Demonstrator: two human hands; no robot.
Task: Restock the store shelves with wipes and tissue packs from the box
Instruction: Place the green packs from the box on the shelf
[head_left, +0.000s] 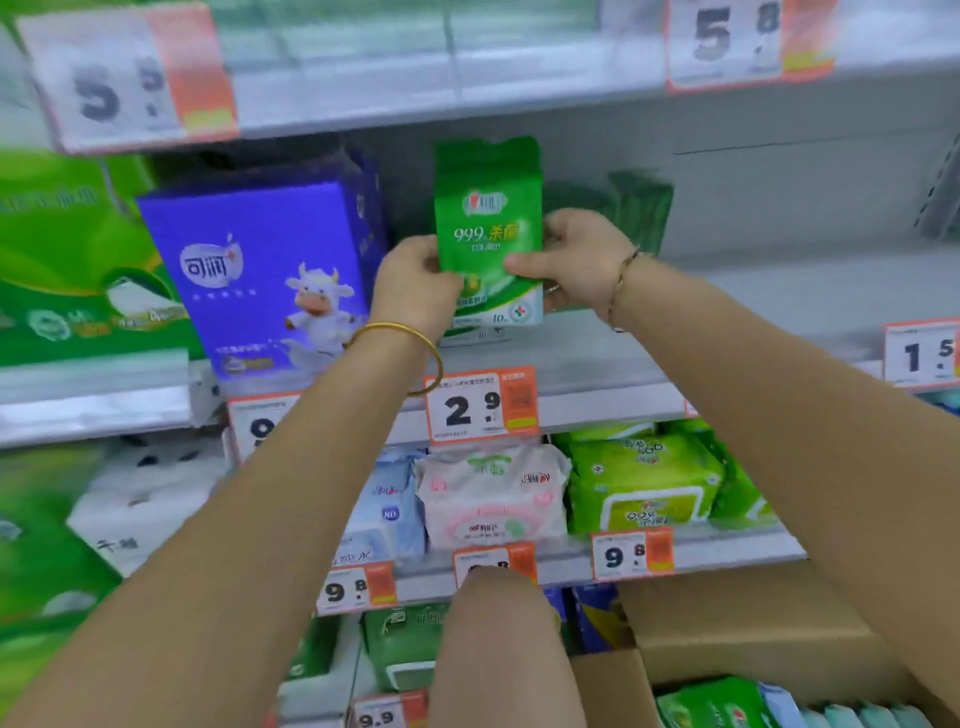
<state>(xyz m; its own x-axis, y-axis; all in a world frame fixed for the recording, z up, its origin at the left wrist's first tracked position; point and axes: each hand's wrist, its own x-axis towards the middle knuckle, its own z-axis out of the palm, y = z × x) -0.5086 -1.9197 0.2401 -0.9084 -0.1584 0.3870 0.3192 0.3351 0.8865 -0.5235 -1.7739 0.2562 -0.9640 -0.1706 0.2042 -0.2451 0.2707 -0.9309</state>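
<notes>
Item: green wipes pack (488, 228), one unit, upright, label facing out, held just above the shelf (623, 358) and directly over the 2.9 price tag (480, 405). Left hand (415, 280): thumb and fingers pinching the pack's lower left edge. Right hand (576, 260): thumb across the front, fingers curled round the lower right edge. Neighbours: purple box (260, 275) just left of the left hand; dark green packs (641, 208) behind the right hand, further back on the shelf. Source: cardboard box (753, 623) well below the right forearm, more packs showing inside. Handling note, as I judge it: set the base down flat behind the tag with the face square to the aisle. Slide it back toward the dark packs rather than dropping it. Release one hand at a time, since a soft pouch is likely to flop forward. Whether another pack lies beneath it, I cannot tell.
</notes>
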